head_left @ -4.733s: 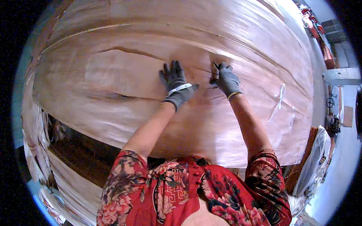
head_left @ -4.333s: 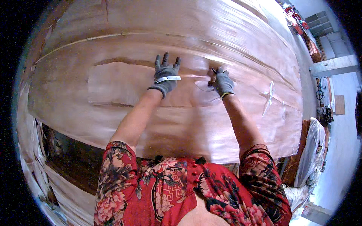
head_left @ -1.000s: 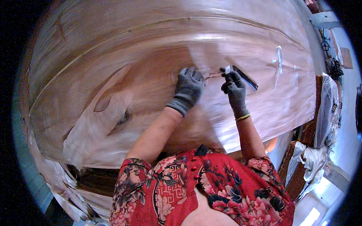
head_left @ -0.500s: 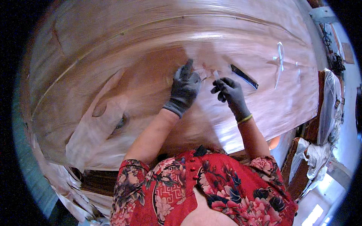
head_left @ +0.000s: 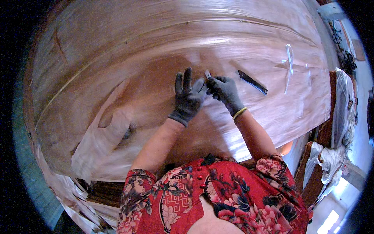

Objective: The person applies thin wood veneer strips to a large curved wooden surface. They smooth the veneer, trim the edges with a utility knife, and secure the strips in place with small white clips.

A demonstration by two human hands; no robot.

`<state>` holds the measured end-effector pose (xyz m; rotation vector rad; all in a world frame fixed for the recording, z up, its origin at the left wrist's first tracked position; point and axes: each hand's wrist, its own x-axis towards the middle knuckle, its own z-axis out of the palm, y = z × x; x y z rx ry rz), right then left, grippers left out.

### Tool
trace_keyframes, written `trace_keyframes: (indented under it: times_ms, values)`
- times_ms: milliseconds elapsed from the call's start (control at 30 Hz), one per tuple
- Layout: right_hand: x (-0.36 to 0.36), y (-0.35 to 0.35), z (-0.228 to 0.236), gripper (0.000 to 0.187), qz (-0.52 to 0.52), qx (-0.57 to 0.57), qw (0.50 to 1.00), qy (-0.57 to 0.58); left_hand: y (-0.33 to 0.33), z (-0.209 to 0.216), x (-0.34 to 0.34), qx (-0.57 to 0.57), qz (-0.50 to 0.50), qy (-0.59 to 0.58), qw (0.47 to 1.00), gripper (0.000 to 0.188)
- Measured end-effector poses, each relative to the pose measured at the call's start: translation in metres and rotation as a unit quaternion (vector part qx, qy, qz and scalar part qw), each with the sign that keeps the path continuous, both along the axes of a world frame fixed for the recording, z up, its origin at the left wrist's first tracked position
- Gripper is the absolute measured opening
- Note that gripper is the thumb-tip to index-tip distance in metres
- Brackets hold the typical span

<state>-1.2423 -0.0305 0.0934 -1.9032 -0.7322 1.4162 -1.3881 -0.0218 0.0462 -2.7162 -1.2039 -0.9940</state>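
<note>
Both my hands wear dark grey gloves and meet over a brownish sheet wrapped in clear plastic film (head_left: 156, 136). In my right hand (head_left: 226, 93), a small flat silvery blade (head_left: 207, 73) is pinched, its end poking out past the fingertips. My left hand (head_left: 189, 97) touches the right fingertips; two of its fingers stretch upward while the others and the thumb close together. What they pinch, if anything, is hidden. Just right of my right hand lies a black flat strip (head_left: 252, 82), long and narrow, on the film.
A thin white strip (head_left: 289, 68) rests on the film farther right. At the left, a loose flap of film (head_left: 103, 134) is folded up. A long pale ridge (head_left: 82, 70) curves across the far side. Plastic-wrapped brown bundles (head_left: 339, 113) stand at the right edge.
My right hand has moved left, bringing the blade to my left hand. Two left fingers have lifted and spread, and the others have drawn toward the right fingertips.
</note>
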Motion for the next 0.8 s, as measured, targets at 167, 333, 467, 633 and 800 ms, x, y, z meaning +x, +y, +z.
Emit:
trace_keyframes:
  times_ms: [167,333,467,633,800]
  values:
    - [0.002,0.001,-0.011,0.039,0.004,0.013,1.000,-0.006,0.001,0.007,0.000,0.059,-0.009,0.004,0.998,0.016]
    - [0.006,0.006,-0.011,0.040,0.068,0.006,0.994,-0.082,0.025,-0.002,0.004,-0.086,-0.077,0.117,0.986,0.023]
    - [0.010,-0.003,0.002,0.037,0.095,-0.014,0.992,-0.081,0.028,-0.002,0.004,-0.144,-0.102,0.065,0.982,0.025]
    - [0.022,-0.011,-0.008,0.036,0.143,-0.041,0.980,-0.129,0.025,0.012,-0.002,-0.095,-0.130,0.140,0.977,0.032]
    - [0.022,-0.013,0.002,0.034,0.202,-0.054,0.970,-0.128,0.016,0.004,-0.001,-0.054,-0.116,0.169,0.977,0.037]
